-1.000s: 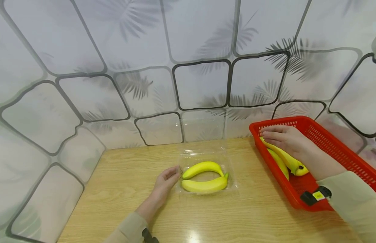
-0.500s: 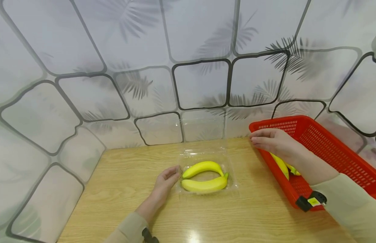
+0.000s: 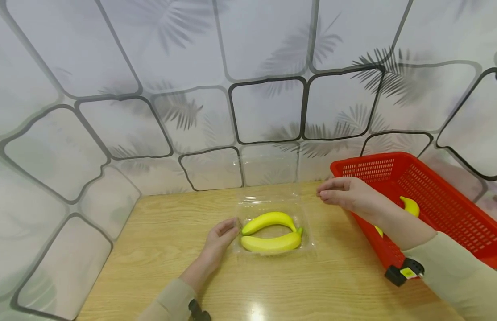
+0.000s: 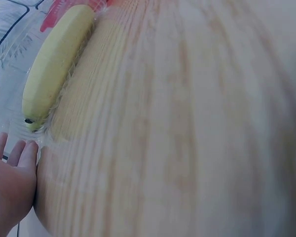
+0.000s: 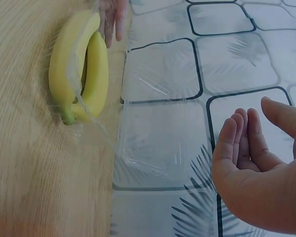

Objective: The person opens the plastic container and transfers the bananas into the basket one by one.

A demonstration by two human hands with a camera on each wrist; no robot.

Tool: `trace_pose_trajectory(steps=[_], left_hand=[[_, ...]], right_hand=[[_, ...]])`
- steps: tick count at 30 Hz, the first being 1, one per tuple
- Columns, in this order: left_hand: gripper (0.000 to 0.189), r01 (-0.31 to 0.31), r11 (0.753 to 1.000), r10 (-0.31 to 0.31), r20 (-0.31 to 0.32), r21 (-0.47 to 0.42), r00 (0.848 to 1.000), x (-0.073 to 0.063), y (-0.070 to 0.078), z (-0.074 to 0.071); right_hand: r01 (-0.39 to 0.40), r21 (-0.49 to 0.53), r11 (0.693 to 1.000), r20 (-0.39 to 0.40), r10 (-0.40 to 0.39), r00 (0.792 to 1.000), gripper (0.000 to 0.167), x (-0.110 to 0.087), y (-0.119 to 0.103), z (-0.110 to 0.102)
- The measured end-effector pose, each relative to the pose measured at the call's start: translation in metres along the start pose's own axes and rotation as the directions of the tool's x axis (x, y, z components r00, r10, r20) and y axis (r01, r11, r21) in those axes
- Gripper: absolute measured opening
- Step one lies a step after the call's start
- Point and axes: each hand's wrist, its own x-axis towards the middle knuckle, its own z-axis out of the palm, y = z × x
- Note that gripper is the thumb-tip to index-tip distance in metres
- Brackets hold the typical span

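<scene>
A clear plastic clamshell box (image 3: 252,206) lies on the table with two bananas, a rear one (image 3: 269,220) and a front one (image 3: 271,243), curved toward each other. Its see-through lid (image 3: 268,171) stands raised at the back. My left hand (image 3: 218,243) touches the box's left edge, fingers extended; the left wrist view shows the fingertips beside the front banana (image 4: 56,64). My right hand (image 3: 353,198) hovers between the box and the red basket, its fingers slightly bent and thumb apart. In the right wrist view nothing lies in that hand (image 5: 266,170).
At the right stands a red plastic basket (image 3: 449,207) with slotted walls. Inside it a banana (image 3: 411,206) shows, partly hidden by my right forearm. A patterned wall (image 3: 268,111) rises behind the wooden table (image 3: 160,249).
My right hand has moved left from above the basket, past its left rim, uncovering part of a banana inside. The left hand and the box have stayed in place.
</scene>
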Motion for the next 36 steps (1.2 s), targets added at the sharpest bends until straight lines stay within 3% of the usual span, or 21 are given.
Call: trace_pose_trajectory(steps=[7, 30, 36], left_hand=[[0.052, 0.005, 1.0, -0.005, -0.005, 0.005, 1.0, 0.0, 0.0, 0.0], [0.051, -0.008, 1.0, 0.008, 0.001, 0.027, 1.0, -0.001, 0.0, 0.0], [0.051, -0.007, 1.0, 0.007, 0.003, 0.028, 1.0, -0.001, 0.0, 0.0]], right_hand=[[-0.003, -0.036, 0.999, 0.02, 0.003, 1.0, 0.047, 0.001, 0.0, 0.011], [0.037, 0.065, 0.997, 0.138, -0.046, 0.989, 0.034, 0.017, 0.012, 0.048], [0.02, 0.1, 0.995, 0.123, -0.032, 0.992, 0.035, 0.022, 0.019, 0.057]])
